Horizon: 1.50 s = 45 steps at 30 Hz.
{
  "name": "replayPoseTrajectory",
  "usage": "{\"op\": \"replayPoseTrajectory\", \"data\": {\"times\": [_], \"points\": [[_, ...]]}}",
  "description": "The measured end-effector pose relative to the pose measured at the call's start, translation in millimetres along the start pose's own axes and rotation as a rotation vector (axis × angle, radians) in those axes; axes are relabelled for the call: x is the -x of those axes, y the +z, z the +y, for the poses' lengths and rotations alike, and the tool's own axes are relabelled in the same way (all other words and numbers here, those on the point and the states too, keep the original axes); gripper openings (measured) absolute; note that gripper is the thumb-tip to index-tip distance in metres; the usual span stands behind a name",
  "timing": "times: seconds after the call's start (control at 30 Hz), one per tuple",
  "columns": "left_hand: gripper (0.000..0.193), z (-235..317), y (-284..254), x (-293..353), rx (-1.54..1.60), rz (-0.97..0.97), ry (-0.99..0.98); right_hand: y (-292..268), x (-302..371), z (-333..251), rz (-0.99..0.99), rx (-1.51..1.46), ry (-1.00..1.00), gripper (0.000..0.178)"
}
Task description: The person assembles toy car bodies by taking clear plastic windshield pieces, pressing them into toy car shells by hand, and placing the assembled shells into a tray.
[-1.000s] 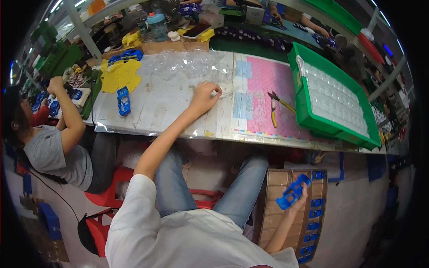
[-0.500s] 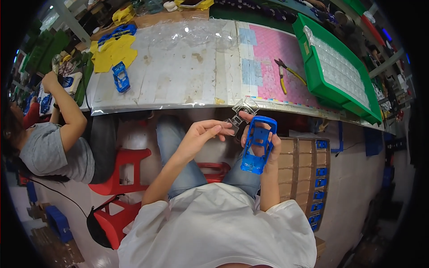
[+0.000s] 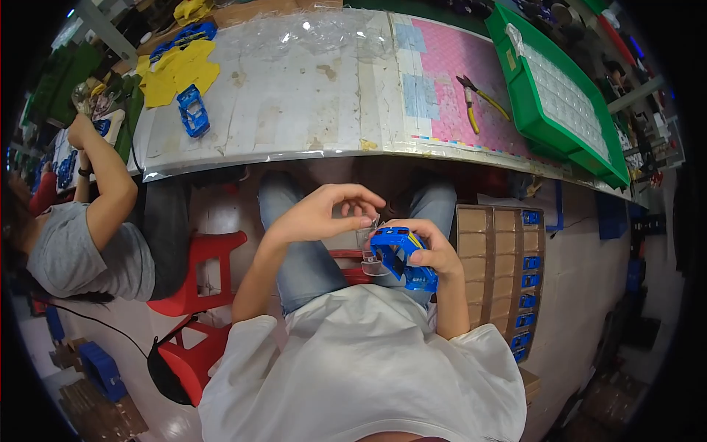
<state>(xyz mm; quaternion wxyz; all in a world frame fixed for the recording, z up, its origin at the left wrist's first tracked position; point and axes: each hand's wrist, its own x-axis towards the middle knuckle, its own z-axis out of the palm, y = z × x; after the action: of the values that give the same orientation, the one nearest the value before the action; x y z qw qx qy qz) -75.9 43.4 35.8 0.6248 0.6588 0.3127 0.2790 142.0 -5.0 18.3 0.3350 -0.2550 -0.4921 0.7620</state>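
My right hand point(image 3: 440, 249) grips a blue toy car body shell point(image 3: 420, 278) above my lap, tilted, with one end facing my left hand. Between thumb and fingers, my left hand point(image 3: 315, 214) pinches a clear plastic car window piece point(image 3: 373, 264). That piece hangs down right beside the shell's left side, and I cannot tell whether the two touch. My left index finger is raised and curved over the piece. Part of the shell is hidden behind my right fingers.
On the table ahead lie another blue car shell point(image 3: 193, 112), a yellow cloth point(image 3: 180, 74) and yellow-handled pliers point(image 3: 471, 107). A green tray point(image 3: 541, 121) of clear parts stands right. Beside my right arm is a divided box point(image 3: 475, 283) with blue shells. A co-worker point(image 3: 96, 236) sits left.
Both hands have come lower and nearer to me. The shell has turned from upright, open face showing, to tilted. The clear window piece has swung from above my fingers to hanging below them.
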Motion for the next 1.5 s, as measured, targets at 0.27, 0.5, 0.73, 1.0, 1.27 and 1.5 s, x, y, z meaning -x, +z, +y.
{"op": "replayPoseTrajectory", "data": {"times": [0.27,0.5,0.73,1.0,1.27,1.5], "points": [[0.008,2.0,-22.2,12.6,-0.178,0.187,0.118,-2.0,4.7,-9.8,0.49,0.15,-0.061,0.061],[0.012,-55.9,-11.1,-10.9,-1.203,0.735,0.542,-52.3,-8.3,17.3,0.447,-0.766,-0.109,0.057],[0.009,-98.7,35.0,22.8,-1.217,0.307,0.352,-36.5,4.5,39.6,0.547,-0.831,-0.004,0.056],[0.016,-70.2,45.9,22.4,-1.221,0.497,0.524,-23.7,0.4,40.6,0.516,-0.763,-0.059,0.054],[0.017,-30.0,69.9,28.7,-1.091,0.714,0.659,-2.3,-0.1,31.8,0.587,-0.608,-0.124,0.054],[0.019,-17.3,103.9,35.5,-1.027,0.64,0.741,5.9,-0.6,21.5,0.57,-0.415,-0.287,0.056]]}}
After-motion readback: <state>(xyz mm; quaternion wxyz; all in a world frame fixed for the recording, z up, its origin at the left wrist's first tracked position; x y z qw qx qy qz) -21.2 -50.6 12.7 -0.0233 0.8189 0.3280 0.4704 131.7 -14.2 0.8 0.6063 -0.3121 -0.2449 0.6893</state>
